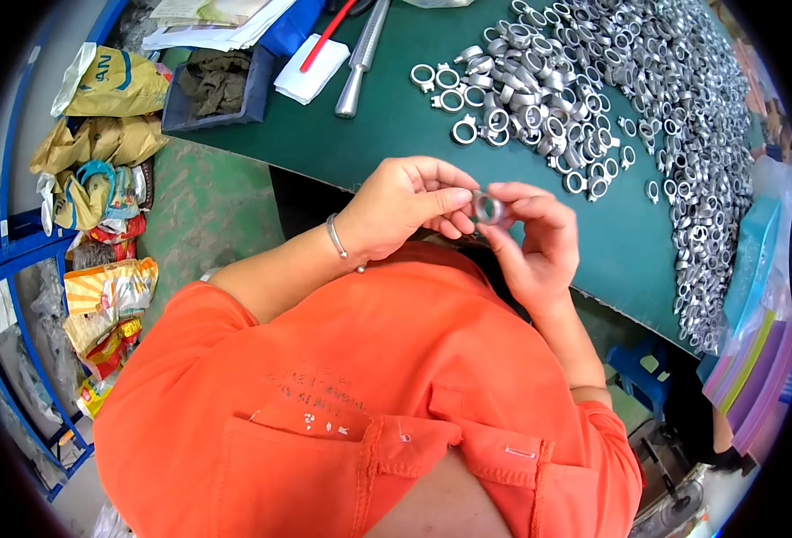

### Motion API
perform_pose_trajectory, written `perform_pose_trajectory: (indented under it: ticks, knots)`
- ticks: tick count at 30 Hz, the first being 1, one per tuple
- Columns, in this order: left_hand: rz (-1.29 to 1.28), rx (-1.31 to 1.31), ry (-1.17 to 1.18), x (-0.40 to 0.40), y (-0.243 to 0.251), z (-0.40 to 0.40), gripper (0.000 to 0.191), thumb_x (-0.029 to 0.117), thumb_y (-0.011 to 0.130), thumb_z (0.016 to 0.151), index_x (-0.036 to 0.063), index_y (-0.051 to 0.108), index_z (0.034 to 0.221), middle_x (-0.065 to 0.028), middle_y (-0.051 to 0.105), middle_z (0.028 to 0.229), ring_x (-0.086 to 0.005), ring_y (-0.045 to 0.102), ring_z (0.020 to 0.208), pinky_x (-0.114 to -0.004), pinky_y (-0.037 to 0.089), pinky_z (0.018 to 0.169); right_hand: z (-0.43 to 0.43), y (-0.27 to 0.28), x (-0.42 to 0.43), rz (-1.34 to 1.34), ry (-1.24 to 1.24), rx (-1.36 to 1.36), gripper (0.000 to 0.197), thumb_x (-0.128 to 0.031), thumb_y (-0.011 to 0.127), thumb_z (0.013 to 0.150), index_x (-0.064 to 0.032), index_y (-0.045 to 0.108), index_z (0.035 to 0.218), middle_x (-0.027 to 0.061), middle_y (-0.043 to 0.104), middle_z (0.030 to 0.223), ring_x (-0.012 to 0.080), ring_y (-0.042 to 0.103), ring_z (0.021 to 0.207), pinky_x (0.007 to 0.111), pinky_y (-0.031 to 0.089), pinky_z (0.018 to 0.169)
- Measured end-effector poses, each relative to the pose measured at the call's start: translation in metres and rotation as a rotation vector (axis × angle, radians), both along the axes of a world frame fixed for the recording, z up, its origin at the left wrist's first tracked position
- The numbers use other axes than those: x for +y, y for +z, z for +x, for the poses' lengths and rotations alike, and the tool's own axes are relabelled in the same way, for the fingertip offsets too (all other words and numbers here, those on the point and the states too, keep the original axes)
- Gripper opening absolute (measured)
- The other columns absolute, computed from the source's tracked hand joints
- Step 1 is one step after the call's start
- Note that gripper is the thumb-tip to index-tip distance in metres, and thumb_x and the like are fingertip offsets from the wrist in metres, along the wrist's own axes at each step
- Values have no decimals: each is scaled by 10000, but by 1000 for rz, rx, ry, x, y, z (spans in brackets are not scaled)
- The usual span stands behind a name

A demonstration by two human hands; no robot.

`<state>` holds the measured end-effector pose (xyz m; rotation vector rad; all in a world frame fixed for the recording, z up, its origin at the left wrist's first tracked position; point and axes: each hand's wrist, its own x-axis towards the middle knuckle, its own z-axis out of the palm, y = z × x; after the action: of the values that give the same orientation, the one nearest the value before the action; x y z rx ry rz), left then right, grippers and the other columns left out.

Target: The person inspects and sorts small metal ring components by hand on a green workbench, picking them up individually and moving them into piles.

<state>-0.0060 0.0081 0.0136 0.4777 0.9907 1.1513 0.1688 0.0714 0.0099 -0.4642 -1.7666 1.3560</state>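
Note:
Between my two hands, just off the table's near edge, is a small grey metal ring (488,208), slightly blurred. My left hand (409,198) pinches its left side with thumb and forefinger. On the other side, the thumb and fingers of my right hand (534,235) grip it too. Beyond them on the green tabletop (382,144) lies a loose cluster of similar metal rings (524,101), many with a small lug on the rim. A much larger heap of rings (699,134) spreads along the right side.
Left on the table are a tapered metal ring mandrel (362,64), folded white paper (312,67), a red stick-like tool (329,33) and a blue-grey bin (214,91) holding a cloth. Sacks (110,81) stand by a blue rack (26,255). Coloured plastic trays (752,383) border the right side.

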Motion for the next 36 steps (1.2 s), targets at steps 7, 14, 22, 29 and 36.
perform_pose_trajectory:
  ticks: [7, 14, 22, 29, 36]
  knots:
    - [-231, -309, 14, -1, -5, -5, 200, 221, 500, 924, 35, 573, 930, -23, 566, 792, -98, 547, 663, -222, 483, 553, -23, 8, 23, 404, -103, -342, 162, 65, 607, 736, -17, 573, 872, 117, 582, 794, 280, 573, 696, 331, 468, 599]
    - [-122, -115, 133, -4, -10, -10, 120, 173, 566, 886, 56, 542, 878, 8, 502, 720, -68, 466, 599, -197, 376, 482, -48, -4, 34, 635, -133, -831, 99, -90, 645, 757, -48, 601, 835, 108, 514, 800, 274, 560, 708, 358, 469, 594]
    - [-6, -38, 152, 0, -2, -7, 111, 120, 569, 878, 11, 564, 902, -18, 531, 715, -60, 473, 575, -173, 396, 484, -20, -11, 16, -474, 156, -51, 93, 67, 573, 815, 50, 570, 906, 127, 542, 1039, 151, 568, 880, 270, 501, 770]
    - [75, 0, 106, -3, 11, -1, 87, 64, 615, 838, 1, 571, 877, -50, 597, 794, -49, 467, 556, -167, 381, 477, -15, -9, 4, -358, 149, 155, 216, 131, 561, 787, 34, 487, 965, 177, 509, 1102, 205, 556, 959, 313, 492, 835]
    - [225, 246, 80, -5, 12, -2, 101, 24, 649, 799, 4, 581, 871, -33, 590, 767, -39, 461, 551, -168, 367, 479, -13, -11, 3, -6, 47, 93, 303, 154, 617, 723, -9, 471, 932, 196, 533, 1069, 226, 571, 918, 307, 498, 796]
